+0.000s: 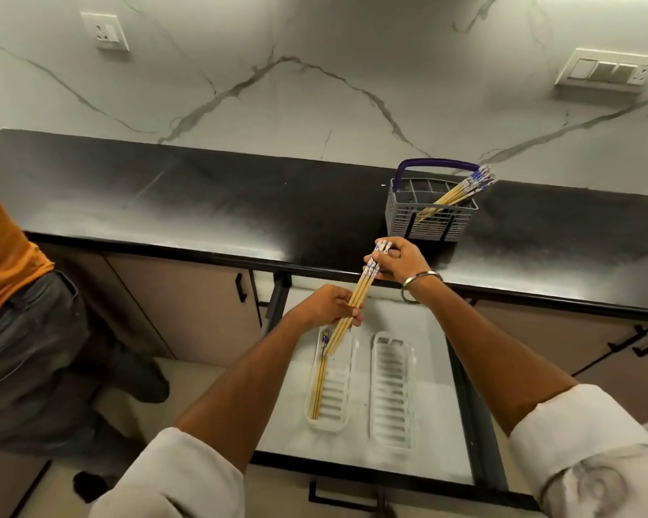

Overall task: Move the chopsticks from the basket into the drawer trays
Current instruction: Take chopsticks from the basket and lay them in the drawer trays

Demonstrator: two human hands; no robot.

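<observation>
Both hands grip a bundle of wooden chopsticks [363, 289] with blue-and-white patterned tops, slanted over the open drawer [442, 424]. My left hand [333, 306] grips the lower part, my right hand [399, 261] the patterned tops. The thin tips hang just above the left white tray [335, 398], where a few chopsticks [319, 383] lie along its left side. The right white tray [393, 390] holds nothing. On the black counter stands a grey basket [429, 218] with a purple handle, and more chopsticks [461, 192] lean out of it to the right.
Another person in an orange shirt and grey trousers [19, 330] stands at the left by the cabinets. The black counter edge [165, 252] runs just above the drawer. Wall sockets [105, 31] and a switch panel [610, 71] sit on the marble backsplash.
</observation>
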